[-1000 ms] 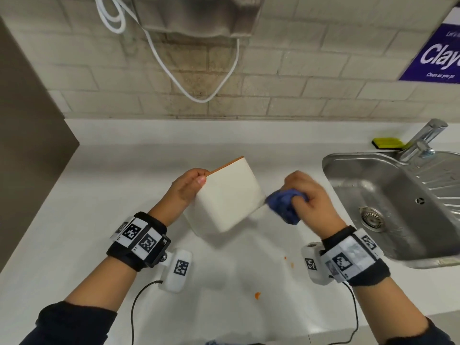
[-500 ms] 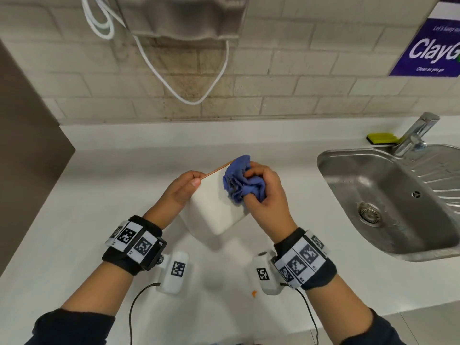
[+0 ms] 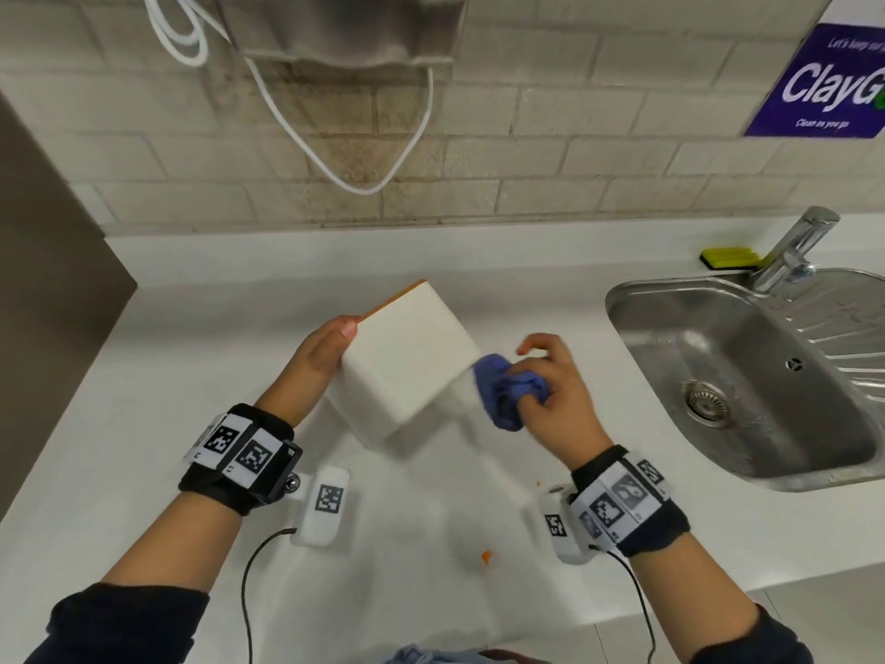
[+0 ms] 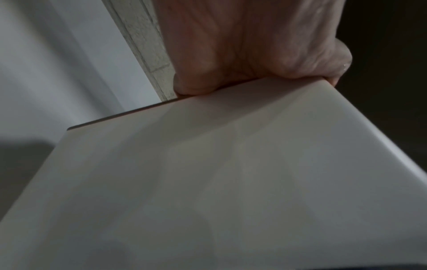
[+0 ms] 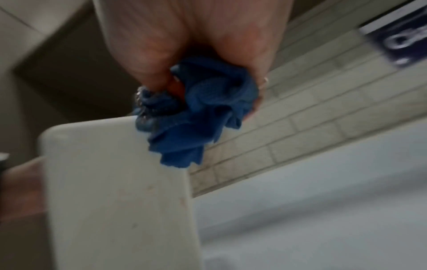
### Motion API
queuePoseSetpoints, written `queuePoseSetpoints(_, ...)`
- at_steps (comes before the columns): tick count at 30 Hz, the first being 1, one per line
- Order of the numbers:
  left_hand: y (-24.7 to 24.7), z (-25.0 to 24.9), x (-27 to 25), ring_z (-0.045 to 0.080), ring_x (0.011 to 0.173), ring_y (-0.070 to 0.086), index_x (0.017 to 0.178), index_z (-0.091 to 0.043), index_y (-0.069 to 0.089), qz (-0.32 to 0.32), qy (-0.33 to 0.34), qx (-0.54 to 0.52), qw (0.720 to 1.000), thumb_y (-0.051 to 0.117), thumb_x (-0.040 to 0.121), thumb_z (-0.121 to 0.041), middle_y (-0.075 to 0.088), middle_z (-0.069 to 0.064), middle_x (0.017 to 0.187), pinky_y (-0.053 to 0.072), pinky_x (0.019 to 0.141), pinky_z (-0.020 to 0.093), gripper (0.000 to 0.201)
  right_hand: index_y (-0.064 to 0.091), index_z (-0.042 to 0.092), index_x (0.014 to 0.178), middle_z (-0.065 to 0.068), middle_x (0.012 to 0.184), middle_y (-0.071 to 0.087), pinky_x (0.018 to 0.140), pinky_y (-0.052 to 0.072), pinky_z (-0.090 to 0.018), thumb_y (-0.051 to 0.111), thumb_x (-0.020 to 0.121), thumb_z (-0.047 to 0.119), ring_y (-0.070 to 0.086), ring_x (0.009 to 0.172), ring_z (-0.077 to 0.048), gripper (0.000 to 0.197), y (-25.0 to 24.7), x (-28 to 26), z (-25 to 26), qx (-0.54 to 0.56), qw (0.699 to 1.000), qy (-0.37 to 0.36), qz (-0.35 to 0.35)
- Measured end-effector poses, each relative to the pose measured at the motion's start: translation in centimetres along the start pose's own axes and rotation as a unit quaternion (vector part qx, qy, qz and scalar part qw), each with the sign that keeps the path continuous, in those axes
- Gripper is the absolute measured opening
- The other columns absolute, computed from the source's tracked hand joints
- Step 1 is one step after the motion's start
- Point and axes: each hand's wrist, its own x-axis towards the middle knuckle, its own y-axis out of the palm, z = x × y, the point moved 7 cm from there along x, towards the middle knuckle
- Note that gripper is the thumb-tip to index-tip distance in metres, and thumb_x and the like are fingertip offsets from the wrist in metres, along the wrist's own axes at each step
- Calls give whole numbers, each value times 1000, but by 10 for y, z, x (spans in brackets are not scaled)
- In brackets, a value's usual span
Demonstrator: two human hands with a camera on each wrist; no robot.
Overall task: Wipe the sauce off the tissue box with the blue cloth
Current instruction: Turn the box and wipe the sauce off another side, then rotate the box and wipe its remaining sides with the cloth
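Note:
A white cube-shaped tissue box (image 3: 407, 361) with an orange far edge is tilted up off the counter. My left hand (image 3: 321, 357) grips its left side; in the left wrist view the fingers (image 4: 231, 54) curl over the box (image 4: 208, 182) edge. My right hand (image 3: 550, 390) holds the bunched blue cloth (image 3: 503, 395) at the box's right corner. In the right wrist view the cloth (image 5: 198, 117) touches the top edge of the box (image 5: 120, 191), whose face shows faint reddish smears. An orange stain sits in the cloth's folds.
A steel sink (image 3: 747, 376) with a tap (image 3: 795, 246) lies to the right, a yellow sponge (image 3: 728, 257) behind it. Small orange sauce drops (image 3: 486, 557) lie on the white counter (image 3: 143, 424) near me. A white cable (image 3: 335, 151) hangs on the brick wall.
My right hand has swept the cloth from the box's upper face down and right to its right corner. The left hand keeps the box tilted.

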Motion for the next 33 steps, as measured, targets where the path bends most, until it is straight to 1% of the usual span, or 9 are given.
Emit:
queuePoseSetpoints(3, 1, 1, -6, -3, 86, 59, 100, -27, 59, 37, -3, 15, 999, 47, 64, -59, 62, -4, 101, 44, 76, 14, 49, 58, 3, 79, -5, 61, 55, 55, 39, -25, 40, 69, 15, 47, 49, -15, 24, -40, -9, -43, 104, 969, 183, -129)
queuePoseSetpoints(5, 11, 2, -11, 6, 94, 57, 97, -34, 59, 84, -3, 67, 994, 55, 63, -56, 60, -7, 104, 42, 85, 24, 41, 58, 9, 82, -1, 48, 58, 55, 46, -27, 38, 78, 10, 52, 45, -16, 20, -46, -16, -55, 279, 922, 221, -153)
queuePoseSetpoints(10, 47, -1, -29, 5, 105, 50, 102, -37, 53, 215, 42, 194, 956, 68, 61, -53, 52, -9, 116, 41, 90, 21, 46, 61, 16, 103, -3, 95, 70, 66, 52, -30, 37, 86, 13, 62, 86, -22, 29, -37, -20, -66, 513, 810, 250, -133)
queuePoseSetpoints(14, 57, 16, -42, 0, 112, 40, 109, -35, 47, 271, 78, 305, 910, 68, 60, -53, 44, -19, 117, 31, 96, 11, 56, 59, 13, 110, -9, 107, 63, 75, 52, -36, 67, 51, 24, 59, 88, -28, 60, -21, -19, -62, 576, 770, 261, -84)
queuePoseSetpoints(17, 47, 30, -50, 5, 117, 37, 115, -24, 49, 301, 77, 345, 886, 69, 62, -44, 44, -9, 123, 28, 100, 10, 59, 56, 10, 111, -12, 109, 59, 82, 50, -40, 69, 42, 19, 57, 88, -31, 71, -6, -18, -59, 604, 753, 260, -31)
queuePoseSetpoints(20, 27, 41, -54, 6, 120, 33, 116, -24, 50, 309, 101, 402, 856, 70, 64, -33, 45, -9, 125, 21, 109, 19, 57, 55, 5, 114, -15, 108, 62, 83, 53, -43, 70, 33, 12, 61, 88, -32, 83, 8, -18, -55, 613, 746, 260, 3)
queuePoseSetpoints(24, -16, 49, -58, -2, 137, 13, 122, -36, 45, 233, 63, 508, 827, 57, 65, -34, 31, -23, 138, -25, 107, 20, 58, 69, 7, 97, -12, 101, 68, 84, 55, -41, 72, 26, 10, 64, 91, -31, 71, 23, -16, -54, 604, 756, 249, 36)
queuePoseSetpoints(29, -8, 46, -83, 7, 139, 12, 129, -31, 39, 90, 18, 554, 827, 47, 62, -71, 32, -11, 143, -17, 113, 43, 78, 63, 10, 93, -2, 71, 65, 64, 42, -31, 59, 43, 4, 52, 71, -24, 51, 30, -15, -47, 451, 852, 250, 87)
queuePoseSetpoints(33, 9, 53, -94, 10, 136, 20, 124, -26, 39, -40, -4, 516, 856, 42, 61, -83, 38, -7, 134, -10, 115, 49, 85, 39, 6, 124, -6, 100, 65, 73, 52, -30, 54, 69, 0, 68, 83, -17, 57, 36, -17, -48, 351, 898, 254, 84)
